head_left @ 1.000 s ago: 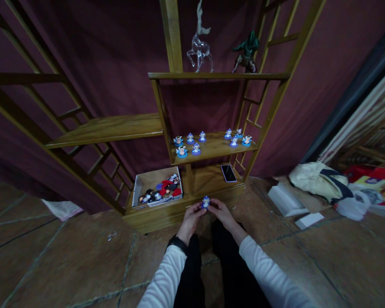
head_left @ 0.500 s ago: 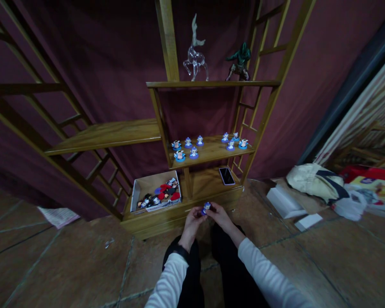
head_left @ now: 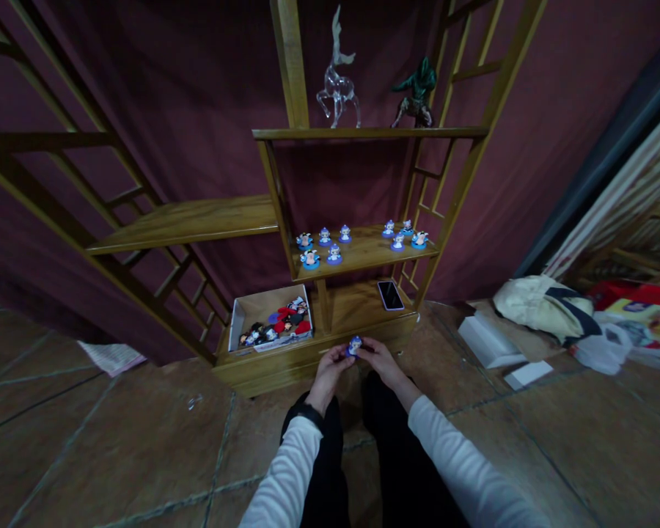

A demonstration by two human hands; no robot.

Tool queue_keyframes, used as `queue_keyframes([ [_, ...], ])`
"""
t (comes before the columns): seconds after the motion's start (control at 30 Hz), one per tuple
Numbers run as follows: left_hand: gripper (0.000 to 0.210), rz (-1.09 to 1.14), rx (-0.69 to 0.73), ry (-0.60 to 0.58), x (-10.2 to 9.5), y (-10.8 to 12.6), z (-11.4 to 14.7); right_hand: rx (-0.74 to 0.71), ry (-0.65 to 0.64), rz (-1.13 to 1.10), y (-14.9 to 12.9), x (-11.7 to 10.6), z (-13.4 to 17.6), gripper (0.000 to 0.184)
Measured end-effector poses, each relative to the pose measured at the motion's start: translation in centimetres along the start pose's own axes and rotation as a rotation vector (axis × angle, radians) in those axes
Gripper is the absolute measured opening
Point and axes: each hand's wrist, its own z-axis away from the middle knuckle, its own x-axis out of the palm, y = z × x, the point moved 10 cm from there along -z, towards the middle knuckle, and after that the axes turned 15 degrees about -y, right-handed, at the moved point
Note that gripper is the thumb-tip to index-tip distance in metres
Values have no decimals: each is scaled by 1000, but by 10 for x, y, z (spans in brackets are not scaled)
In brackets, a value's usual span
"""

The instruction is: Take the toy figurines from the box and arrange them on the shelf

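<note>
Between my two hands is a small purple-and-white figurine on a round purple base, held upright in front of the low cabinet. My left hand grips it from the left, and my right hand pinches it from the right. Beyond them, several similar figurines stand on the middle shelf in a left and a right group; some have purple bases, others blue. To the left, a shallow cardboard box on the cabinet holds a jumble of small red, black and white figures.
A phone lies on the lowest shelf level. On the top shelf stand a clear deer ornament and a dark green figure. White boxes, a cream bag and a plastic bag lie on the floor at right.
The figurine has risen slightly and turned a little in my fingers, both hands still on it. The camera view has shifted slightly, so the shelf sits higher in the picture.
</note>
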Motion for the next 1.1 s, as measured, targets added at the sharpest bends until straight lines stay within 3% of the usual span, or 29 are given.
queue_keyframes([
  [0.33, 43, -36, 5, 47, -2, -2, -3, 8, 67, 13, 16, -13, -1, 31],
  [0.5, 38, -178, 68, 66, 0, 6, -4, 24, 112, -55, 19, -17, 1, 32],
  [0.67, 38, -550, 82, 105, 6, 20, 4, 45, 105, -159, 28, -20, 0, 36],
  [0.87, 43, -1034, 108, 73, 30, 42, 18, 130, 78, -185, 44, -22, 0, 33],
  [1.1, 44, -1417, 92, 35, 47, 50, 25, 192, 70, -252, 52, -19, 1, 35],
])
